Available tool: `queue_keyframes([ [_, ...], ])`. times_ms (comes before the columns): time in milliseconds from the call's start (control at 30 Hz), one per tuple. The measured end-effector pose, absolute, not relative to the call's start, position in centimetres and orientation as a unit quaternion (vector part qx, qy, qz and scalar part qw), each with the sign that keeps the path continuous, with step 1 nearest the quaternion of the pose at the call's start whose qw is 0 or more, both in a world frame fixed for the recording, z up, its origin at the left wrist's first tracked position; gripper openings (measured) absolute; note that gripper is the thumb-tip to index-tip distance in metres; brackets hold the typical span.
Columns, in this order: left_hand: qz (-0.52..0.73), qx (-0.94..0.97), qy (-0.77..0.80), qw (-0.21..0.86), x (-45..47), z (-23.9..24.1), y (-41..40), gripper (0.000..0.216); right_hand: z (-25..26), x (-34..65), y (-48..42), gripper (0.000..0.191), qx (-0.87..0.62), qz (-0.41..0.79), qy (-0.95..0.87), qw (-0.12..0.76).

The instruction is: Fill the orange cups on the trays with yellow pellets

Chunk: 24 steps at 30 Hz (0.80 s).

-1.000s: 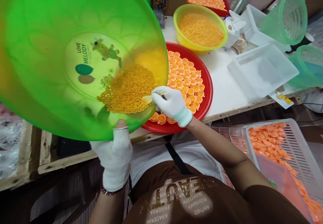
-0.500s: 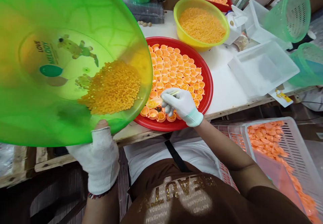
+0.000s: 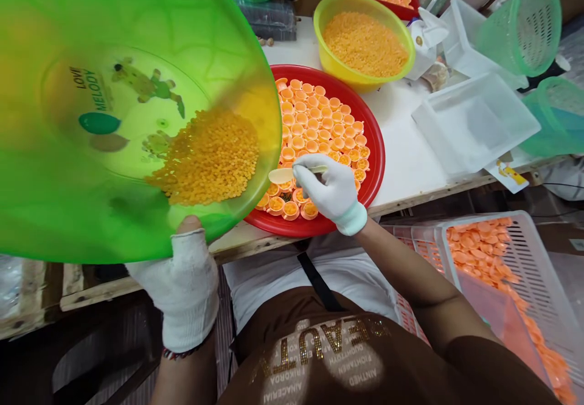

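My left hand (image 3: 180,283), in a white glove with the thumb tip bare, grips the lower rim of a large green basin (image 3: 137,222). The basin is tilted, and small yellow-orange pellets (image 3: 214,159) lie heaped in its low side. My gloved right hand (image 3: 331,189) pinches a pale plastic spoon (image 3: 280,176), whose bowl looks empty. The spoon is over a round red tray (image 3: 376,149) packed with small orange cups (image 3: 314,116). Cups along the near and right sides contain pellets; many farther back look unfilled.
Behind the tray stands a yellow bowl (image 3: 319,28) of similar pellets. White plastic bins (image 3: 479,125) and green perforated baskets (image 3: 520,25) crowd the right. Below the table edge, a white crate (image 3: 524,222) contains orange pieces (image 3: 481,247).
The spoon held pellets over the near cups; now its bowl looks empty and has risen slightly toward the green basin. The basin has shifted slightly to the right.
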<state>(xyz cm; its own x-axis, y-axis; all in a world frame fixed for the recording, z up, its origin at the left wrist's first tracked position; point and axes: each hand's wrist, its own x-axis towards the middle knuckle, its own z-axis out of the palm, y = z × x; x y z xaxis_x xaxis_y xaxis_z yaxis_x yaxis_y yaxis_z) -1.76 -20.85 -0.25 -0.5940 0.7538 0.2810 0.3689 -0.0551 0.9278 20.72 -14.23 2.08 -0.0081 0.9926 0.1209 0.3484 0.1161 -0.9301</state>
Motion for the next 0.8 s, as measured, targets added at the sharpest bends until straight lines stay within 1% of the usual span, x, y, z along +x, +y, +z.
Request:
queue_keyframes([
  [133,0.597,0.424,0.651,0.201,-0.7,-0.2,-21.1,0.043,2.2,18.2,-12.9,0.014,-0.549,0.343,-0.637,0.419],
  [200,0.584,0.424,0.662,0.202,-0.5,-0.3,-21.2,0.038,2.1,16.8,-12.4,0.013,-0.547,0.401,-0.624,0.390],
  [300,0.570,0.431,0.667,0.210,-0.5,-0.5,-21.2,0.033,2.0,15.7,-12.1,0.010,-0.546,0.537,-0.535,0.356],
  [367,0.577,0.423,0.666,0.211,-0.5,-0.3,-21.1,0.037,2.2,15.9,-12.0,0.007,-0.547,0.591,-0.470,0.362],
  [467,0.591,0.406,0.666,0.208,-0.6,0.2,-20.8,0.046,2.6,17.2,-12.1,0.007,-0.542,0.620,-0.414,0.387],
  [567,0.605,0.382,0.676,0.177,-1.3,0.1,-20.3,0.052,2.8,19.0,-12.4,0.011,-0.533,0.622,-0.409,0.401],
  [667,0.610,0.369,0.691,0.121,-2.6,-1.0,-20.2,0.067,2.1,20.2,-13.0,0.014,-0.541,0.597,-0.447,0.389],
  [733,0.612,0.356,0.701,0.086,-3.4,-1.7,-20.3,0.070,1.1,20.6,-13.5,0.015,-0.548,0.553,-0.502,0.376],
  [800,0.611,0.354,0.703,0.084,-3.9,-2.0,-20.5,0.070,0.0,20.7,-14.0,0.016,-0.537,0.473,-0.588,0.376],
])
